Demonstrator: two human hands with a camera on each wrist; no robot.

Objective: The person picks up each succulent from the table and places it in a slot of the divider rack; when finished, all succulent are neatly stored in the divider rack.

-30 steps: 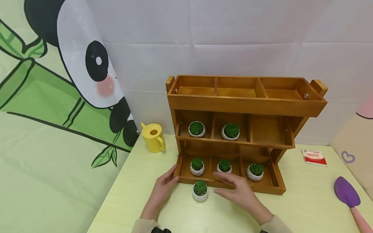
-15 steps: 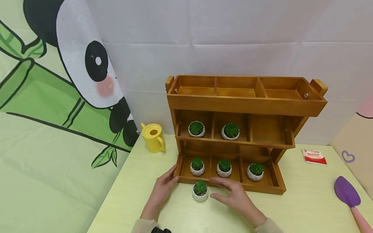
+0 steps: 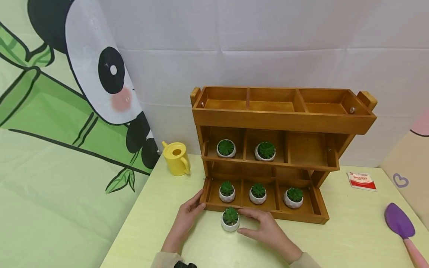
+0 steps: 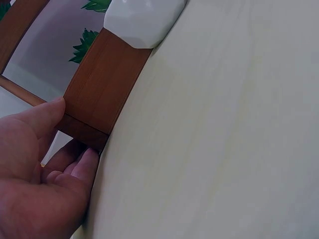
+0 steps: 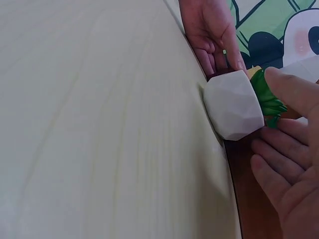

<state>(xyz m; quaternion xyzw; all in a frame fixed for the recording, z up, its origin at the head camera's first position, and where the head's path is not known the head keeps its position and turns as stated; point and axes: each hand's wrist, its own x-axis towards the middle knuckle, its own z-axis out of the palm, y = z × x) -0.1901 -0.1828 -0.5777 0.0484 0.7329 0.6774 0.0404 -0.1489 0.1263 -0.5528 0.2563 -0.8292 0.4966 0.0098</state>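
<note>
A three-tier wooden plant shelf [image 3: 285, 122] stands on the table. At the front left corner of its lowest tier, my left hand [image 3: 186, 216] grips the wood, thumb over the edge and fingers curled below, as the left wrist view shows. One succulent in a white faceted pot [image 3: 230, 220] stands upright on the table before that tier. My right hand [image 3: 266, 229] is just right of this pot, thumb and fingers spread apart with nothing between them. In the right wrist view, the white pot [image 5: 233, 105] lies just beyond the thumb and fingertips.
Several potted succulents sit in shelf compartments, including one at the lower middle [image 3: 257, 194] and one at the lower right [image 3: 293, 197]. A yellow watering can [image 3: 176, 159] stands left of the shelf. To the right are a red-and-white packet [image 3: 362, 181] and a purple-bladed trowel [image 3: 399, 221].
My right hand has moved left and slightly toward me, from before the lower middle compartment to beside the pot on the table. The left hand has stayed on the shelf corner.
</note>
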